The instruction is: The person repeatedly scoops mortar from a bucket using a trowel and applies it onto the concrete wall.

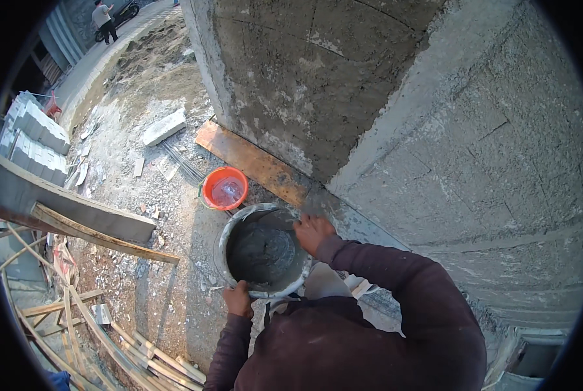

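Observation:
A grey bucket (224,251) of wet grey mortar stands on the ground in front of me. My left hand (239,301) grips its near rim. My right hand (313,232) is at the far right rim, fingers closed; whether it holds a tool I cannot tell. Both arms wear dark maroon sleeves.
An orange bucket (224,189) of water sits just beyond. A wooden plank (252,161) lies along the foot of a rough plastered wall (383,111). Grey blocks (34,133), a loose block (164,127), timber slats (102,326) and rubble lie left. A person (104,19) stands far off.

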A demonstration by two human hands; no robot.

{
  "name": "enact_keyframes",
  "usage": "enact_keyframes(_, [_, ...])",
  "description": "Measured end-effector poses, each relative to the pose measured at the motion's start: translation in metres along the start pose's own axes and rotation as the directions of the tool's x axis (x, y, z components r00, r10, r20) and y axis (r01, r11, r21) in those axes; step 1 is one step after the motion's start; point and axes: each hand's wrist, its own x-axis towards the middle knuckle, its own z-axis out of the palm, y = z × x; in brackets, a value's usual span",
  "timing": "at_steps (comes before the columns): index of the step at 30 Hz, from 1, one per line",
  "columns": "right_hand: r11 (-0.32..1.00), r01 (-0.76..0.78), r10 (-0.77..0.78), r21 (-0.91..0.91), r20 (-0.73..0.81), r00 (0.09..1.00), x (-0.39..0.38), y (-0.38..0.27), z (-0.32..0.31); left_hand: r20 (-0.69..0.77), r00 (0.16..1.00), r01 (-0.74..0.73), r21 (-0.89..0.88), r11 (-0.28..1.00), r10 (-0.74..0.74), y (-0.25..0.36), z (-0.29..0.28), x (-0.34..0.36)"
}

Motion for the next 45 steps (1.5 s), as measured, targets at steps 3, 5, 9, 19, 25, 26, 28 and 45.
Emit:
enact_keyframes(3, [0.994,0.086,-0.090,-0.072,-0.054,0.994,0.003,-0.033,0.052,0.075,0.993,-0.088,-0.018,0.996,0.089,0.019,0.018,-0.002])
enact_keyframes(5, [0.993,0.109,-0.110,-0.041,-0.018,0.994,-0.022,-0.029,0.001,0.154,0.983,-0.120,0.132,0.984,0.099,0.012,0.004,0.015])
enact_keyframes(9, [0.977,0.072,-0.094,-0.202,-0.101,0.990,-0.014,0.008,-0.037,0.178,0.939,-0.333,0.268,0.904,0.294,0.027,0.016,0.012])
enact_keyframes(19, [0.884,-0.113,-0.024,0.455,0.284,0.959,-0.017,-0.084,0.062,0.102,0.953,-0.303,0.285,0.909,0.285,0.036,-0.016,0.005])
enact_keyframes(25, [0.933,0.120,-0.195,0.340,0.195,0.961,-0.013,-0.072,-0.005,-0.081,0.988,-0.133,0.015,0.991,0.134,-0.001,-0.053,0.004])
enact_keyframes(26, [0.937,0.134,-0.201,0.323,0.183,0.962,-0.012,-0.070,-0.028,-0.105,0.988,-0.124,-0.075,0.989,0.116,-0.009,-0.056,0.007])
enact_keyframes(28, [0.910,0.238,-0.303,0.340,0.152,0.941,-0.015,-0.059,-0.082,-0.191,0.978,-0.096,-0.085,0.992,0.078,-0.034,-0.065,0.011])
enact_keyframes(45, [0.695,-0.306,0.412,0.651,-0.012,0.911,-0.027,0.310,-0.369,-0.469,0.872,0.027,-0.239,0.971,-0.140,-0.104,-0.044,0.014])
